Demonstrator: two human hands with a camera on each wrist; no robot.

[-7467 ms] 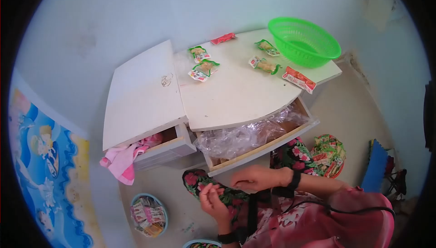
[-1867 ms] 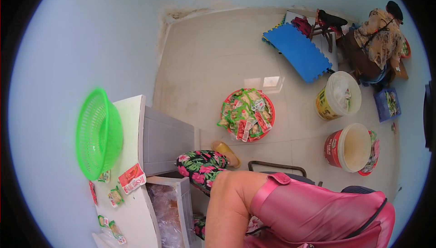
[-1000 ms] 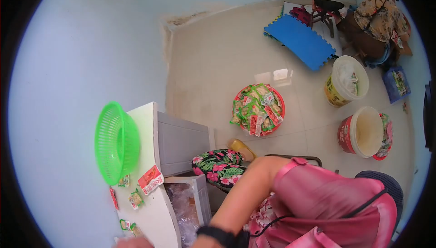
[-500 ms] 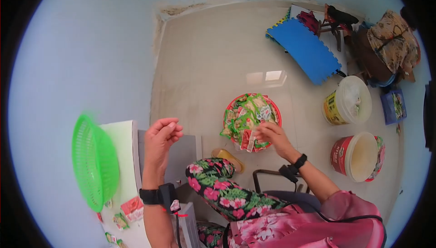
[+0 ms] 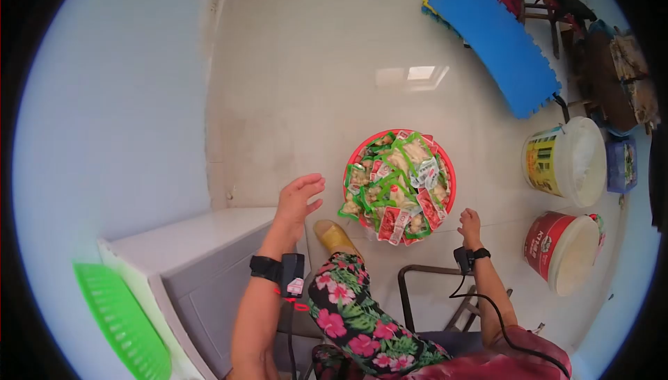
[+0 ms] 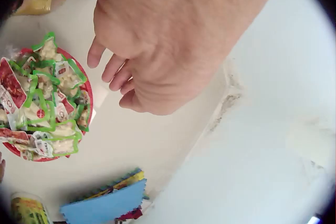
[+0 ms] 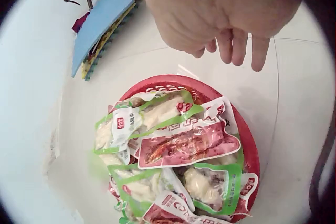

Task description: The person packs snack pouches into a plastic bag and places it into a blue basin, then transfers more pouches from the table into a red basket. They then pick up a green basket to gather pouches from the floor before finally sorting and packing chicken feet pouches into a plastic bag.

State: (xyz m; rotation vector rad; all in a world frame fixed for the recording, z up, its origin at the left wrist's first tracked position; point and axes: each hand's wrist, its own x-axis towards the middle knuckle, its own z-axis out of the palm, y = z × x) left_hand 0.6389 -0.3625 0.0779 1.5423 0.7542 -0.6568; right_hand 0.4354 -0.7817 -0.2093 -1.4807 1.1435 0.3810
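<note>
A red basket (image 5: 453, 178) stands on the floor, heaped with sealed snack packets (image 5: 398, 184), some green-edged with pale food inside, others red and white. My left hand (image 5: 299, 204) is held to the left of it, fingers loosely bent and holding nothing. On the basket's right side, close to the rim, is my right hand (image 5: 470, 225), likewise without anything in it. The left wrist view has the left hand (image 6: 163, 45) apart from the basket. In the right wrist view the right hand's fingers (image 7: 257, 53) hang beside the red rim (image 7: 247, 124).
A white-topped cabinet (image 5: 188, 241) with a green basket (image 5: 125, 324) stands at left. Two buckets (image 5: 550, 164) are at right, a blue foam mat (image 5: 494, 39) behind them. Near my knees are a slippered foot (image 5: 334, 235) and a metal chair frame (image 5: 403, 296).
The view has swung right from the cabinet and its open drawer toward the red basket. My left hand has moved away from the cabinet top; my right hand has shifted from over the packets to the basket's right.
</note>
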